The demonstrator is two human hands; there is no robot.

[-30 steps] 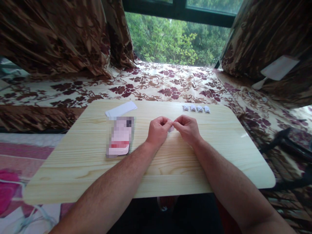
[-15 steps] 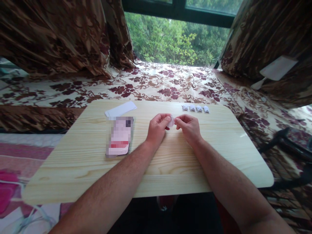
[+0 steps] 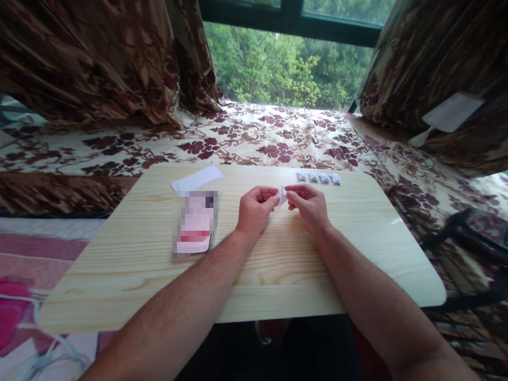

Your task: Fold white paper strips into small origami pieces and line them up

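My left hand (image 3: 254,208) and my right hand (image 3: 308,205) meet over the middle of a light wooden table (image 3: 278,275). Both pinch a small folded white paper piece (image 3: 281,196) between fingertips, held just above the tabletop. The fingers of each hand are curled closed around it, so most of the paper is hidden. A row of several small folded white paper pieces (image 3: 319,177) lies near the far edge, just beyond my right hand.
A phone (image 3: 195,223) lies face up left of my left hand. White paper strips (image 3: 197,179) sit beyond it near the far edge. Floral fabric (image 3: 254,135) covers the surface behind the table. A dark chair base (image 3: 472,233) stands at the right.
Both hands have lifted slightly and moved a little away from me. The paper piece now shows more between the fingertips than a second ago.
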